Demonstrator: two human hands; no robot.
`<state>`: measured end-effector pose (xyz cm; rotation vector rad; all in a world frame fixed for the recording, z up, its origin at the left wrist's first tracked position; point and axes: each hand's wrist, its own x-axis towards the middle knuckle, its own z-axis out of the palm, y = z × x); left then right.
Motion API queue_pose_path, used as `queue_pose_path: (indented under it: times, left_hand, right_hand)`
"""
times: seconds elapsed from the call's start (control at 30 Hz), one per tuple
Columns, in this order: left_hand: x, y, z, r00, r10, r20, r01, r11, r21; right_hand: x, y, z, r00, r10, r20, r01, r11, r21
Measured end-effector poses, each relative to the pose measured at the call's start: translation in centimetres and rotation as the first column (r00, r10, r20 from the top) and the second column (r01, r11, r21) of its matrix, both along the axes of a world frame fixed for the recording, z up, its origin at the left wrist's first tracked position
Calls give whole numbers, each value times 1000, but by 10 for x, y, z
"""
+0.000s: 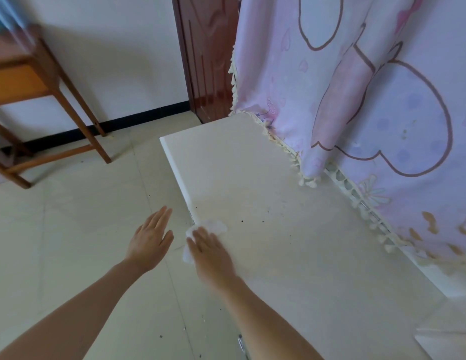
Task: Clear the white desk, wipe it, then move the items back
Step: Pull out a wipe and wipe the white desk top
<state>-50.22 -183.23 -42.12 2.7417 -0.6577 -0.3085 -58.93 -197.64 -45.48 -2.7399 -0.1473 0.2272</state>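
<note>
The white desk (265,198) runs from the centre toward the lower right, its top bare except for a few dark specks. A crumpled white tissue (213,226) lies at the desk's left edge. My right hand (209,252) presses flat on it with straight fingers, part of the tissue hanging over the edge below the hand. My left hand (151,239) hovers beside the desk over the floor, fingers straight and holding nothing.
A pink cartoon-print curtain (369,100) with a tasselled hem drapes onto the desk's far side. A wooden table (31,81) stands at the upper left on the tiled floor (83,229). A brown door (208,55) is behind the desk's far end.
</note>
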Motion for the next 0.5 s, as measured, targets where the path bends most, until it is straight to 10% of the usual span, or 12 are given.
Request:
queue_pose_path:
  times: [0.2, 0.5]
  left_hand:
    - [10, -10, 7, 1000, 0, -13, 0, 1000, -23]
    - [43, -35, 2, 996, -93, -12, 93, 995, -27]
  right_hand:
    - [-23, -53, 30, 891, -353, 286, 340, 935, 97]
    - [-65, -161, 32, 686, -727, 31, 720, 673, -167]
